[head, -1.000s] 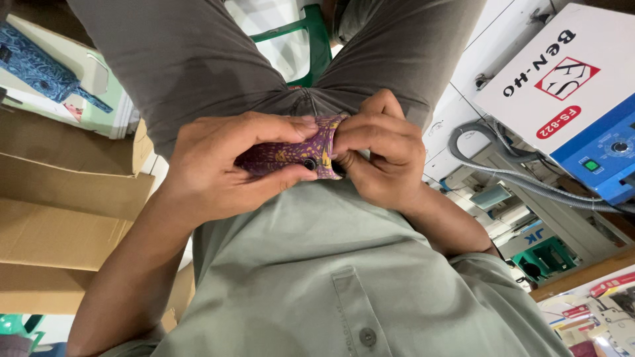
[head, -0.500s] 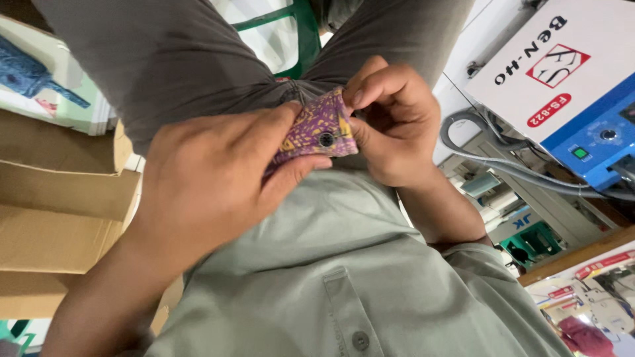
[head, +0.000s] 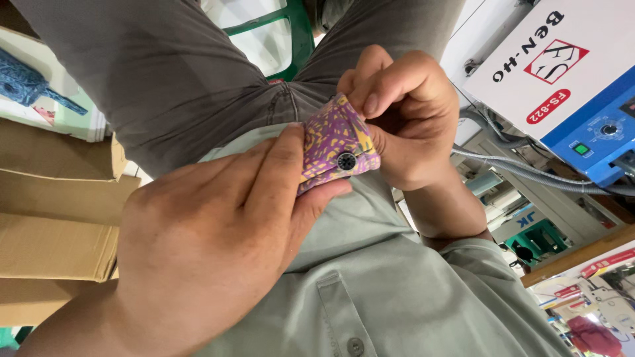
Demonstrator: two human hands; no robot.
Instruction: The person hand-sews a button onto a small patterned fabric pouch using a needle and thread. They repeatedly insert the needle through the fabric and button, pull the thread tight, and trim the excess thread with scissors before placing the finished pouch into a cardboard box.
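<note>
2 hands pinch tilted purple-yellow fabric piece (head: 334,145).

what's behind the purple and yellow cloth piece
Behind the cloth piece lie the grey trousers and green shirt. The left hand and right hand pinch it, covering its edges and back.

Flattened brown cardboard boxes (head: 56,218) lie stacked in layers, the only bearing surface plainly in view. Resting on the top of the stack, at its far edge, is a pale printed sheet (head: 63,116), and on that sheet lies a blue patterned fabric piece (head: 30,82) with a narrow strap trailing off it.
</note>
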